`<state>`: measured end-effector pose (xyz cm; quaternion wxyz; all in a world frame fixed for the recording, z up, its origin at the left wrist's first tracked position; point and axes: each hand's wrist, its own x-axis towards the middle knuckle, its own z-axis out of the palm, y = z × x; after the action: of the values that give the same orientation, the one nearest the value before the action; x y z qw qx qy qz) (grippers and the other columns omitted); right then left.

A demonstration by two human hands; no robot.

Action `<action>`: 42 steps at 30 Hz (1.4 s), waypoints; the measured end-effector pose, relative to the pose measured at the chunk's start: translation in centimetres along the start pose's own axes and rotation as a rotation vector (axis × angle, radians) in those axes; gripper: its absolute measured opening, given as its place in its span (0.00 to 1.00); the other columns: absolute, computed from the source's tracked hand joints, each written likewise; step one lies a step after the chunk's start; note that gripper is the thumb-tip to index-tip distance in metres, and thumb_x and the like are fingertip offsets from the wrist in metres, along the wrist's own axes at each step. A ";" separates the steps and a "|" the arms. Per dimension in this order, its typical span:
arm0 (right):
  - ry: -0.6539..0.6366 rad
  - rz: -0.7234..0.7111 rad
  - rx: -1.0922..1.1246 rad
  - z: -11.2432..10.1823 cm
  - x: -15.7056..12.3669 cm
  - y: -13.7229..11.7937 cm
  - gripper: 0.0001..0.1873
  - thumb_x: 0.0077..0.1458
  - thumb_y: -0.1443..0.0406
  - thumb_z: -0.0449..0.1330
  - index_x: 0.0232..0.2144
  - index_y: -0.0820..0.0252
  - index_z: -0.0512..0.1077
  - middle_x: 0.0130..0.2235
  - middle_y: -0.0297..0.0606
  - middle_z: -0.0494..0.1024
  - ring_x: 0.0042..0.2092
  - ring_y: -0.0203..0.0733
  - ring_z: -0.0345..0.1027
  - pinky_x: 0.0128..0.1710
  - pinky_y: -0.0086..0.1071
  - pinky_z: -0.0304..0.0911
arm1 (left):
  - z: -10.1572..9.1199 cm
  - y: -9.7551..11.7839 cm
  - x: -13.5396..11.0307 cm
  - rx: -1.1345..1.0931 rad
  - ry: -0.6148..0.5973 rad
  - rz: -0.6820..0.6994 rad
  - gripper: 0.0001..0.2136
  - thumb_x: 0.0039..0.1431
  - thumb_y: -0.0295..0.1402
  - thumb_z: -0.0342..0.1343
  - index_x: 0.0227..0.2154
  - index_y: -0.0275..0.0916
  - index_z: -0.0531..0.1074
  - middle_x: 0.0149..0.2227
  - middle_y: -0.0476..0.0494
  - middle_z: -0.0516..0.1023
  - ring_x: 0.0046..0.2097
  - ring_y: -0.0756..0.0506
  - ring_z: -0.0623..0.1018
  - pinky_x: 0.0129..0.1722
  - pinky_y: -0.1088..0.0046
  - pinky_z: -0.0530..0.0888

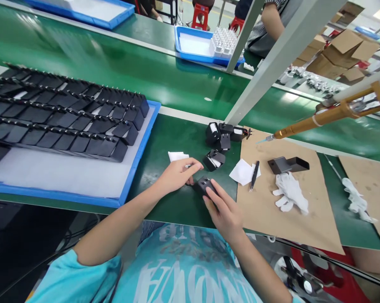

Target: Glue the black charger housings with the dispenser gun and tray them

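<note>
Here I am at the green tabletop (158,139), and my right hand (226,210) has the black housing (203,183), fingers closed around its near end, with the small holes in its end face turned up, just above the surface near the front edge. Right beside it comes my left hand (177,174), fingers bent and narrow, tips close to the housing; whether they pinch something small, I can't tell. A folded white sheet (177,156) lies just behind that wrist.

Straight ahead, one loose black case (214,160) sits by itself, and beyond it a small cluster of black cases (223,135) crowds up to the edge of the brown paper (272,219). Over on my right, black tweezers (254,176) lie across a white paper piece (240,171), then a dark bracket (287,165) touching a crumpled white glove (291,194). Above them hangs the orange-brown driver (316,122), its blue tip pointing left. And on my left, a big blue tray (136,164) carries row upon row of black units (101,145)!
</note>
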<state>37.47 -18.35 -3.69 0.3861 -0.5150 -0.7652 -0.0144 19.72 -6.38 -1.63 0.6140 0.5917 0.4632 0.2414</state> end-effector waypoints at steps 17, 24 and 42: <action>-0.073 0.019 0.166 -1.3 -2.1 -1.1 0.38 0.52 0.76 0.63 0.62 0.42 0.63 0.61 0.39 0.70 0.50 0.50 0.77 0.46 0.40 0.79 | -1.1 0.4 -0.1 0.020 0.173 0.141 0.17 0.62 0.46 0.50 0.35 0.38 0.75 0.31 0.46 0.78 0.29 0.50 0.77 0.30 0.75 0.73; -0.120 0.093 0.340 -0.2 -2.9 -0.5 0.32 0.54 0.75 0.62 0.58 0.44 0.68 0.59 0.40 0.72 0.53 0.48 0.75 0.51 0.40 0.76 | -1.0 1.0 -0.5 0.090 0.240 0.200 0.18 0.65 0.47 0.47 0.36 0.38 0.75 0.31 0.47 0.78 0.30 0.50 0.76 0.33 0.76 0.72; -0.114 1.048 1.388 1.9 1.7 -2.2 0.21 0.62 0.50 0.49 0.46 0.57 0.69 0.42 0.44 0.81 0.38 0.45 0.78 0.36 0.40 0.77 | 2.2 0.5 -2.8 0.487 0.031 0.722 0.29 0.50 0.46 0.65 0.52 0.42 0.63 0.46 0.42 0.79 0.45 0.42 0.79 0.45 0.65 0.74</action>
<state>34.31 -17.29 -3.11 0.5306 -0.4490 -0.2834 0.6607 20.47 -9.76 -0.68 0.3258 0.8396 0.2792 0.3330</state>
